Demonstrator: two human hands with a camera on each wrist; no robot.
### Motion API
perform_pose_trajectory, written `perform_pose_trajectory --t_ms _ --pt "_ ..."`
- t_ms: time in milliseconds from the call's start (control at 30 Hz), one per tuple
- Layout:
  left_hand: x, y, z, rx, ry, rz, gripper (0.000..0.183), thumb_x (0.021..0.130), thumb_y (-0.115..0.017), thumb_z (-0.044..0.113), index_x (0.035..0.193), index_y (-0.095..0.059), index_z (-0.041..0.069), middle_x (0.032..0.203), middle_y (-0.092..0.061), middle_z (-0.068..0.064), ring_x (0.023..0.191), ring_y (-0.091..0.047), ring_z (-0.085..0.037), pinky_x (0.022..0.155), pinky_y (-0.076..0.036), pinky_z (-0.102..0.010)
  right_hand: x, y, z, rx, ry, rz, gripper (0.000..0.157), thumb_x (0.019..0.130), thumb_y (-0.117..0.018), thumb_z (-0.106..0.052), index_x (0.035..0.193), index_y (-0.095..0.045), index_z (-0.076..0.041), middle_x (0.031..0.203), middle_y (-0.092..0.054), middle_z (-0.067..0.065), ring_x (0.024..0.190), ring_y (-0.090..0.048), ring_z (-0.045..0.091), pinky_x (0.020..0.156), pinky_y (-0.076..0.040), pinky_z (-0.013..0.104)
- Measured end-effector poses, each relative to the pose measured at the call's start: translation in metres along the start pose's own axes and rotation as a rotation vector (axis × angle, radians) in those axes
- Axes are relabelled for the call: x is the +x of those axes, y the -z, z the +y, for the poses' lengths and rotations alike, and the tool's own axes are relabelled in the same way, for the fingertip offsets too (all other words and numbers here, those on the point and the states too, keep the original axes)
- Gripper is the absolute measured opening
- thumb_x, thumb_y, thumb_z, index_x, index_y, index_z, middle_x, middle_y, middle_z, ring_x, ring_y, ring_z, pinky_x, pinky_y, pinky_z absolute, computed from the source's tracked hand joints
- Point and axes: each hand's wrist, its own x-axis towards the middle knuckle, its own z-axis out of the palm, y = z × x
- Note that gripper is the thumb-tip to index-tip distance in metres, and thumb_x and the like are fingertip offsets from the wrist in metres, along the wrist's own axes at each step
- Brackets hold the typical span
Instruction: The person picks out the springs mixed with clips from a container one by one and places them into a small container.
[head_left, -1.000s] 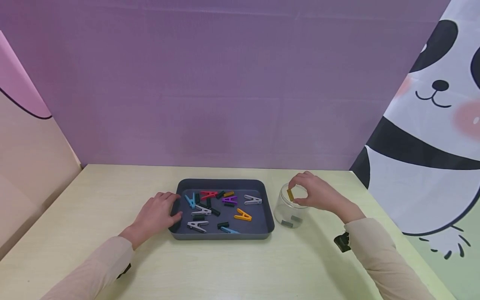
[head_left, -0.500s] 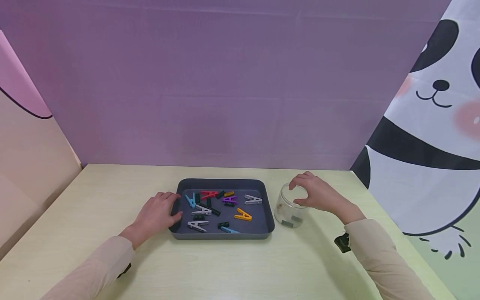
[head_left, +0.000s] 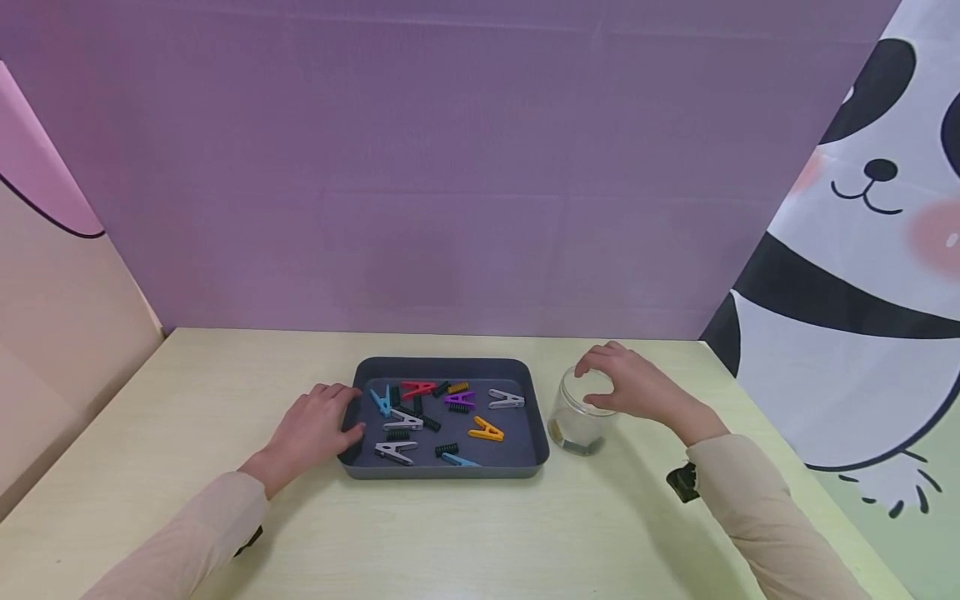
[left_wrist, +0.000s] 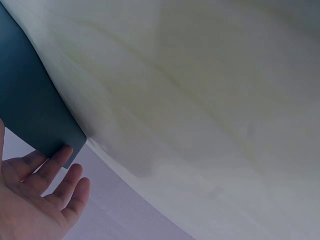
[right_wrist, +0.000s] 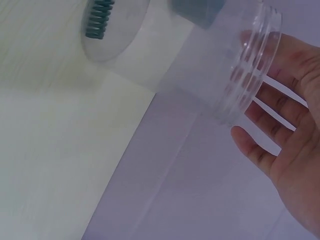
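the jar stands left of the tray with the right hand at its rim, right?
No: the jar stands to the right of the tray, as the head view shows. The right hand is indeed at its rim.

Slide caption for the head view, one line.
Left hand touching a gray tray of clips and springs; right hand at an open clear jar.

Tray (head_left: 450, 473) and jar (head_left: 567, 408) side by side on the desk (head_left: 480, 542) — tray left, jar right.
Clips (head_left: 487, 431) and springs (head_left: 446, 451) lie mixed in the tray; more springs lie at the jar's bottom. The left hand (head_left: 318, 427) is at the tray's left rim, the right hand (head_left: 637, 385) at the jar's mouth — a backdrop (head_left: 465, 167) stands behind.
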Motion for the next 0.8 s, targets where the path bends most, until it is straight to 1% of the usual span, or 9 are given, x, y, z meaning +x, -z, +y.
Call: perform_pose_trajectory --t_ms 67,133,267,300,400,600,800 --pt "0.0 0.0 0.0 0.0 0.001 -0.002 0.049 0.077 -0.068 0.034 0.114 -0.058 0.004 0.114 -0.061 -0.013 0.106 -0.053 -0.032 0.086 -0.046 -0.046 0.002 0.001 -0.001 0.002 0.013 0.009 0.029 0.07 -0.075 -0.012 0.097 -0.064 -0.009 0.098 -0.063 0.003 0.095 -0.054 0.024 0.086 -0.046 0.043" --pt "0.0 0.0 0.0 -0.002 0.001 -0.004 0.049 0.077 -0.067 0.034 0.114 -0.058 0.004 0.114 -0.061 -0.013 0.106 -0.054 -0.032 0.086 -0.046 -0.046 0.004 0.003 -0.003 0.001 0.026 0.021 0.029 0.07 -0.075 -0.012 0.097 -0.064 -0.008 0.098 -0.063 0.003 0.095 -0.055 0.024 0.086 -0.046 0.044" --pt "0.0 0.001 0.0 -0.001 -0.001 -0.005 0.049 0.077 -0.067 0.035 0.114 -0.058 0.004 0.113 -0.061 -0.013 0.105 -0.054 -0.031 0.084 -0.047 -0.046 0.007 0.005 -0.007 -0.009 0.048 0.041 0.028 0.072 -0.074 -0.012 0.097 -0.064 -0.008 0.098 -0.062 0.003 0.094 -0.055 0.024 0.085 -0.046 0.043" --pt "0.0 0.001 0.0 -0.002 -0.002 -0.004 0.048 0.077 -0.067 0.035 0.114 -0.058 0.004 0.113 -0.061 -0.013 0.104 -0.054 -0.031 0.084 -0.047 -0.046 0.009 0.006 -0.009 -0.012 0.055 0.046 0.028 0.072 -0.074 -0.012 0.097 -0.064 -0.008 0.098 -0.062 0.002 0.094 -0.055 0.023 0.083 -0.047 0.041" --pt "0.0 0.001 0.001 0.001 -0.003 -0.003 0.049 0.077 -0.067 0.035 0.114 -0.058 0.004 0.113 -0.061 -0.013 0.105 -0.054 -0.032 0.084 -0.047 -0.046 0.012 0.008 -0.015 -0.014 0.073 0.055 0.027 0.071 -0.074 -0.013 0.096 -0.064 -0.009 0.098 -0.062 0.001 0.094 -0.055 0.021 0.083 -0.047 0.039" --pt "0.0 0.001 0.0 0.003 -0.002 -0.006 0.049 0.077 -0.067 0.034 0.114 -0.058 0.004 0.113 -0.061 -0.013 0.105 -0.054 -0.032 0.084 -0.047 -0.046 0.02 0.006 -0.03 -0.007 0.093 0.034 0.025 0.072 -0.073 -0.014 0.095 -0.064 -0.011 0.097 -0.063 0.001 0.093 -0.055 0.02 0.084 -0.047 0.038" --pt "0.001 0.0 0.0 0.004 0.003 -0.017 0.049 0.078 -0.067 0.034 0.115 -0.058 0.004 0.114 -0.06 -0.013 0.105 -0.054 -0.032 0.085 -0.047 -0.046 0.026 -0.004 -0.043 -0.005 0.117 -0.011 0.025 0.073 -0.073 -0.014 0.096 -0.064 -0.012 0.097 -0.063 -0.001 0.091 -0.054 0.017 0.081 -0.047 0.034"
